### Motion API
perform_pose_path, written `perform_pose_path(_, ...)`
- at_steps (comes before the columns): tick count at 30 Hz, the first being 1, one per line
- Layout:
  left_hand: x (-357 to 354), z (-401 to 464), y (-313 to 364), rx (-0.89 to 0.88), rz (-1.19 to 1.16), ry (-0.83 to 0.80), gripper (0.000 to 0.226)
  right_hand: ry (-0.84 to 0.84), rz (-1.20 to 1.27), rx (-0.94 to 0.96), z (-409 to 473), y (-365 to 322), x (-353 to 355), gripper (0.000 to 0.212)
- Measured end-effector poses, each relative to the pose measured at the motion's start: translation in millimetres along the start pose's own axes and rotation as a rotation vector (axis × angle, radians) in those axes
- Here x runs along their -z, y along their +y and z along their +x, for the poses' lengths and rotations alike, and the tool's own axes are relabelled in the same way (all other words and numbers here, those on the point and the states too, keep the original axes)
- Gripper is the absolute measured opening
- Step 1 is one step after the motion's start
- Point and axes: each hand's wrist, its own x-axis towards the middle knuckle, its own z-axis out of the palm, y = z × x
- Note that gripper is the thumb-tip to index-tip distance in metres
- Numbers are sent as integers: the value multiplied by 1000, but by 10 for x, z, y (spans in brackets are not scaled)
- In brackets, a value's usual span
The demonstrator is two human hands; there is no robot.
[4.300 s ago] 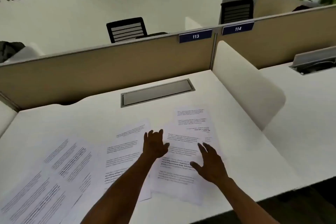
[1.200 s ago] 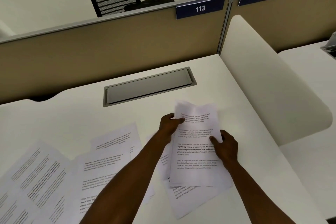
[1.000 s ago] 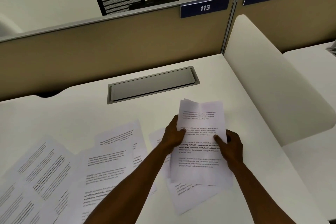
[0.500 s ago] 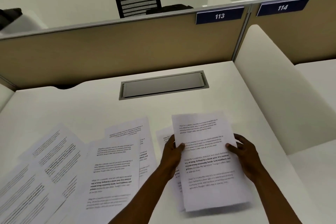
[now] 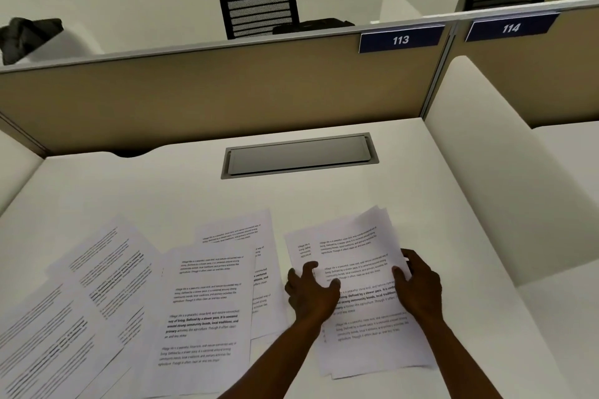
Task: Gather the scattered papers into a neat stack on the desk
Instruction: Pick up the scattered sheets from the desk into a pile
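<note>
A small bundle of printed sheets (image 5: 363,327) lies low over the white desk (image 5: 162,191) at the right, its edges not quite aligned. My left hand (image 5: 309,291) grips the bundle's left edge, thumb on top. My right hand (image 5: 419,285) holds its right edge. One more sheet (image 5: 299,251) peeks out from under the bundle at its upper left. Several loose printed papers are spread over the left half: a middle sheet (image 5: 204,311) overlapping another (image 5: 236,230), and more sheets (image 5: 97,285) fanned toward the left edge.
A grey cable hatch (image 5: 299,155) is set into the desk behind the papers. A tan partition (image 5: 194,91) with the label 113 closes the back. A white rounded side divider (image 5: 486,172) bounds the right. A black chair (image 5: 259,8) stands beyond the partition.
Both hands gathered the right-hand sheets, lifted them as a bundle, and have brought it down to the desk, tilted slightly rightward. The view has shifted so the desk appears further right.
</note>
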Motion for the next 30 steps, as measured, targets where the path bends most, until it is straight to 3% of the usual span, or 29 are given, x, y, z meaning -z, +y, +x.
perform_pose_path(3,8,44,-3,-11,-10,24,65,12,-67,30,-18,-2,-87,41)
perform_pose_path(7,45,128,-11,-14,-194,70,71,-22,-117,-47,-21,14,-164,49)
perform_pose_path(14,103,262,-36,67,-414,-27,69,-32,-81,-48,-9,-6,-139,49)
perform_pose_path(19,89,276,-142,36,-420,-65,55,-80,137,-176,45,-31,-68,43)
perform_pose_path(24,96,267,-212,-16,-456,-125,53,-246,311,-300,83,-1,-89,49)
perform_pose_path(30,142,239,-277,-54,-499,-117,51,-336,178,-142,19,-51,-103,49)
